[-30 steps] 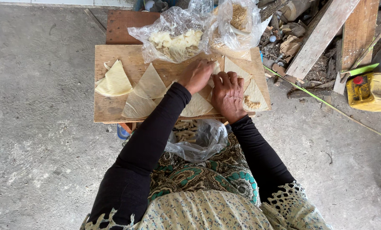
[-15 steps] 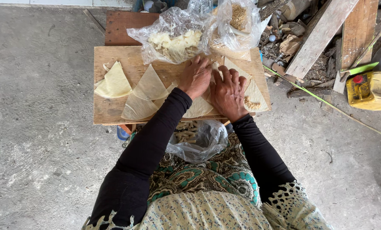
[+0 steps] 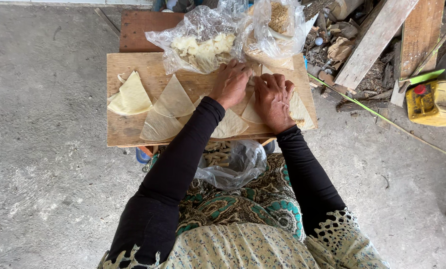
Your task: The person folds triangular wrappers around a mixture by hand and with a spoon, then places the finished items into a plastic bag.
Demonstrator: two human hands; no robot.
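My left hand (image 3: 230, 83) and my right hand (image 3: 273, 99) lie side by side, palms down, on thin pale triangular pastry sheets (image 3: 230, 124) spread over a wooden board (image 3: 133, 132). The fingers of both hands curl over the far edge of one sheet near the middle of the board; what they pinch is hidden under them. More triangular sheets (image 3: 173, 102) lie to the left, and a folded pale triangle (image 3: 130, 94) rests at the board's left end. A bit of brown filling (image 3: 299, 122) shows by my right wrist.
A clear bag of pale filling pieces (image 3: 203, 47) and a bag with brown crumbs (image 3: 278, 20) sit at the board's far edge. A clear bag of rolled pieces (image 3: 228, 162) lies on my lap. Planks (image 3: 377, 42) and a yellow container (image 3: 432, 102) are at the right; concrete floor (image 3: 43, 149) surrounds.
Both hands have slid away from me across the sheets, toward the bags at the far edge of the board. The sheets on the left have not moved.
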